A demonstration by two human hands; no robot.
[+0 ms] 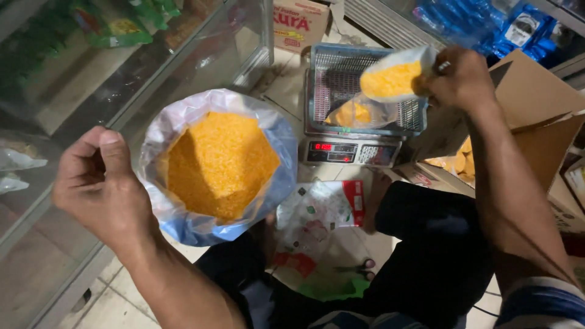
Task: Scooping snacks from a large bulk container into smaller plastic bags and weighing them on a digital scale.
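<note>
My right hand [462, 78] grips a white scoop [396, 76] heaped with orange crumbs, held over the blue mesh basket [329, 73] on a digital scale [352, 152]. Inside the basket lies a small clear bag [348, 113] partly filled with the same orange crumbs. My left hand [97, 180] hovers loosely curled with nothing in it, left of a large open plastic sack [183, 119] full of orange crumbs [219, 164].
A glass display case [91, 79] runs along the left. An open cardboard box [536, 103] with filled crumb bags stands at right. Printed plastic bags [320, 213] and scissors [359, 267] lie on the tiled floor by my dark-trousered legs.
</note>
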